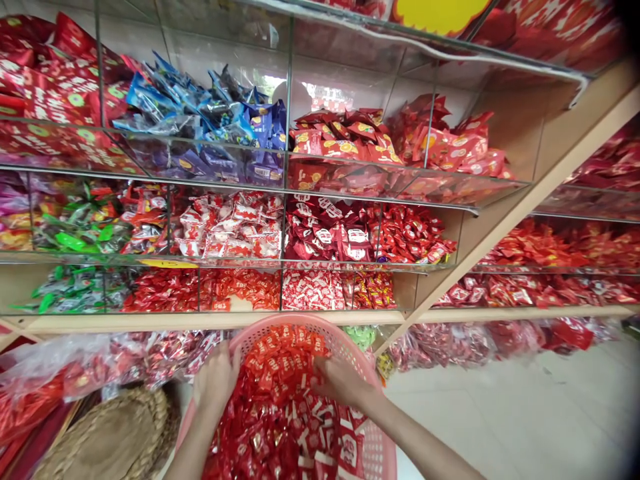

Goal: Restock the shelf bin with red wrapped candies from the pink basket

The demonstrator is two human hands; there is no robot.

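Note:
A pink plastic basket (370,347) with holes in its wall is filled with red wrapped candies (260,427); orange-red packets lie towards its far side and red-and-white ones to the right. My left hand (217,375) is closed over the basket's left rim. Inside the basket, my right hand (340,381) rests on the candies near the right side. Its fingers are bent in and partly hidden, so what they hold, if anything, does not show.
Ahead stands a wooden shelf (210,323) with clear dividers and several rows of wrapped sweets. Bagged sweets (445,347) lie on the floor beneath it at right. A woven straw basket (110,433) sits at lower left beside plastic bags (60,367). Pale floor tiles (525,413) stretch to the right.

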